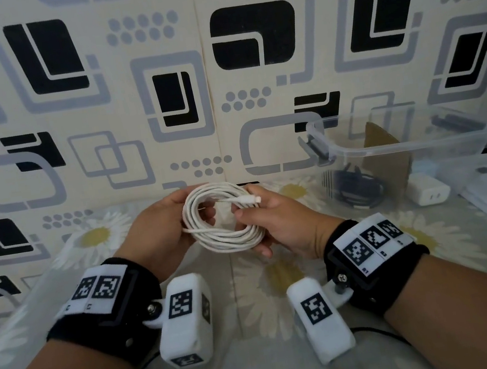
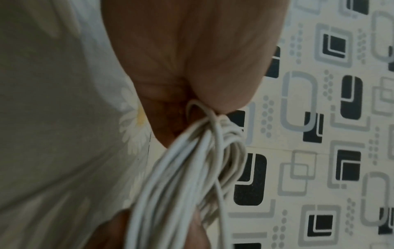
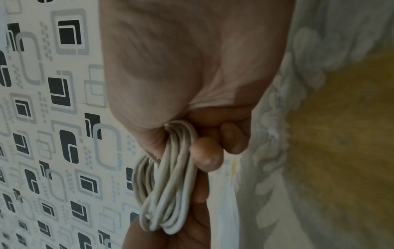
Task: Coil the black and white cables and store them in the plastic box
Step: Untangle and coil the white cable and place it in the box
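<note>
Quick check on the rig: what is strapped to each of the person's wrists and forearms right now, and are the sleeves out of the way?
No sleeves show; both forearms are bare. The left wrist band and the right wrist band are black, each topped with white square-code tags. A white rounded camera pod with a code tag hangs off the left band on a screwed bracket, another pod off the right. A thin black cable trails from the right.

Cream wall [image 1: 210, 94] — black-and-grey geometric print — above a daisy-patterned bedsheet [image 1: 252, 293].
</note>
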{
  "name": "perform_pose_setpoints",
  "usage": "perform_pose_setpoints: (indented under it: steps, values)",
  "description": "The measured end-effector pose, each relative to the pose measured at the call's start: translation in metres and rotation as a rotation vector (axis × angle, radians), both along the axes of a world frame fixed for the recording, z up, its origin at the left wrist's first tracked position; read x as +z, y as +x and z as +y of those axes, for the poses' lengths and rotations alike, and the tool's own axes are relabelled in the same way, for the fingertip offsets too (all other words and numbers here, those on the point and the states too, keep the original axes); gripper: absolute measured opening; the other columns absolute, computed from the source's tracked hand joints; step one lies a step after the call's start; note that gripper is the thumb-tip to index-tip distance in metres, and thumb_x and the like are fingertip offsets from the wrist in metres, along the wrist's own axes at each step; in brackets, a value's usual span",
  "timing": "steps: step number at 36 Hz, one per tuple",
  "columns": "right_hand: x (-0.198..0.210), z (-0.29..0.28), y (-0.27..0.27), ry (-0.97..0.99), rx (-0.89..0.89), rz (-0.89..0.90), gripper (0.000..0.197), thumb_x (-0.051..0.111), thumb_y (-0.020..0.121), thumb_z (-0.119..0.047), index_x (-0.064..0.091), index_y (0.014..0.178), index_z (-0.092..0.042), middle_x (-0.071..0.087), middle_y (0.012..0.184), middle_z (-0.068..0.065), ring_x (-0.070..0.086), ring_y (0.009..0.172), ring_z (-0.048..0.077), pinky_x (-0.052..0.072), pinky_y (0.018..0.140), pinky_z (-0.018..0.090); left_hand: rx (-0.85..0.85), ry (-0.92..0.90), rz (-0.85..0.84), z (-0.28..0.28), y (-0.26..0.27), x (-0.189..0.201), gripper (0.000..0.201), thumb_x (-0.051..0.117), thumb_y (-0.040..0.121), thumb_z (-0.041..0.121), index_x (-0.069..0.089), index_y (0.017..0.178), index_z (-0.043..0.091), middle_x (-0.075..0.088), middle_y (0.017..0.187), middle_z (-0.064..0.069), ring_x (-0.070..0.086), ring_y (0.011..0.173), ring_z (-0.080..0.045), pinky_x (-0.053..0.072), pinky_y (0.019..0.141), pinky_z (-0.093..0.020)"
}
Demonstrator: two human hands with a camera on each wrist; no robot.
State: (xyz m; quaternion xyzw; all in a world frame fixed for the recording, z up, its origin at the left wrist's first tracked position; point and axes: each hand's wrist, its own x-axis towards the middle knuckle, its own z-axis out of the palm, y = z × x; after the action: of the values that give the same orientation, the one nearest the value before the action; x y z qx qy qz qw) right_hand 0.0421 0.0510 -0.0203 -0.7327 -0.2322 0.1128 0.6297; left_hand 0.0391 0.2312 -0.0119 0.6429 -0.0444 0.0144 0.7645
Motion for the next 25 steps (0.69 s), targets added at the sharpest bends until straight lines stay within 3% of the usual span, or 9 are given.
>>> perform_pose_setpoints:
  steps: [5,8,10,13,16,18,20,22,25]
  values:
    - [-0.003,0.000,0.001,-0.074,-0.031,-0.010,0.019,0.048,0.100,-0.018,0.041,0.107,-0.002,0.053,0.079,0.016,0.044,0.040,0.019,0.037,0.044,0.029,-0.059,-0.215,0.060,-0.002,0.002,0.003,0.035,0.043,0.099,0.023,0.066,0.112,0.001,0.068,0.085,-0.010,0.064,0.072,-0.018,0.058,0.066,-0.028]
    - [-0.005,0.000,0.003,-0.113,-0.037,-0.018,0.017,0.048,0.099,-0.022,0.042,0.106,-0.008,0.053,0.077,0.018,0.045,0.043,0.022,0.038,0.043,0.027,-0.085,-0.126,0.039,-0.002,0.002,0.001,0.043,0.053,0.090,0.040,0.063,0.117,0.007,0.067,0.088,-0.006,0.064,0.074,-0.015,0.056,0.066,-0.027]
    - [-0.007,0.000,0.005,-0.170,-0.029,-0.050,0.014,0.047,0.100,-0.026,0.042,0.105,-0.014,0.054,0.073,0.019,0.046,0.043,0.022,0.037,0.040,0.023,-0.085,0.007,-0.015,-0.003,0.001,-0.002,0.045,0.065,0.079,0.031,0.061,0.120,0.014,0.066,0.081,-0.001,0.063,0.070,-0.012,0.053,0.067,-0.026]
    - [-0.007,0.000,0.004,-0.178,-0.039,-0.078,0.017,0.050,0.099,-0.029,0.043,0.109,-0.018,0.058,0.075,0.018,0.050,0.044,0.020,0.038,0.039,0.022,-0.104,0.068,-0.067,-0.004,0.001,-0.006,0.054,0.069,0.071,0.022,0.057,0.124,0.017,0.061,0.074,0.002,0.054,0.059,-0.009,0.052,0.063,-0.023]
    - [-0.004,0.000,0.005,-0.124,-0.135,-0.149,0.035,0.067,0.089,-0.029,0.045,0.116,-0.026,0.066,0.091,0.005,0.062,0.063,0.011,0.048,0.055,0.022,-0.076,0.089,-0.095,-0.003,0.002,-0.007,0.056,0.066,0.073,0.024,0.054,0.127,0.017,0.058,0.061,0.010,0.049,0.052,-0.006,0.051,0.062,-0.022]
    - [-0.003,-0.002,0.007,-0.102,-0.209,-0.248,0.040,0.075,0.082,-0.028,0.047,0.110,-0.029,0.061,0.097,0.000,0.058,0.074,0.005,0.049,0.065,0.017,-0.059,0.098,-0.112,-0.003,0.002,-0.007,0.057,0.065,0.074,0.026,0.053,0.129,0.016,0.057,0.059,0.011,0.049,0.051,-0.005,0.051,0.064,-0.023]
    - [-0.002,-0.004,0.008,-0.085,-0.272,-0.359,0.032,0.077,0.079,-0.023,0.052,0.098,-0.024,0.056,0.092,-0.001,0.051,0.073,0.005,0.047,0.069,0.020,-0.039,0.098,-0.119,-0.004,0.002,-0.008,0.058,0.065,0.075,0.026,0.052,0.130,0.014,0.058,0.059,0.012,0.050,0.050,-0.005,0.049,0.069,-0.028]
    - [-0.001,-0.006,0.008,-0.113,-0.311,-0.458,0.023,0.079,0.077,-0.024,0.057,0.085,-0.022,0.056,0.093,0.003,0.046,0.072,0.004,0.043,0.070,0.023,-0.025,0.104,-0.121,-0.004,0.002,-0.008,0.058,0.065,0.074,0.026,0.053,0.130,0.015,0.059,0.059,0.012,0.051,0.050,-0.005,0.048,0.071,-0.030]
    - [0.002,-0.007,0.009,-0.185,-0.336,-0.513,0.023,0.083,0.072,-0.027,0.062,0.079,-0.021,0.049,0.087,-0.003,0.042,0.070,-0.001,0.037,0.069,0.020,-0.022,0.120,-0.135,-0.003,0.002,-0.008,0.058,0.065,0.073,0.029,0.054,0.129,0.019,0.060,0.060,0.012,0.052,0.053,-0.006,0.049,0.073,-0.030]
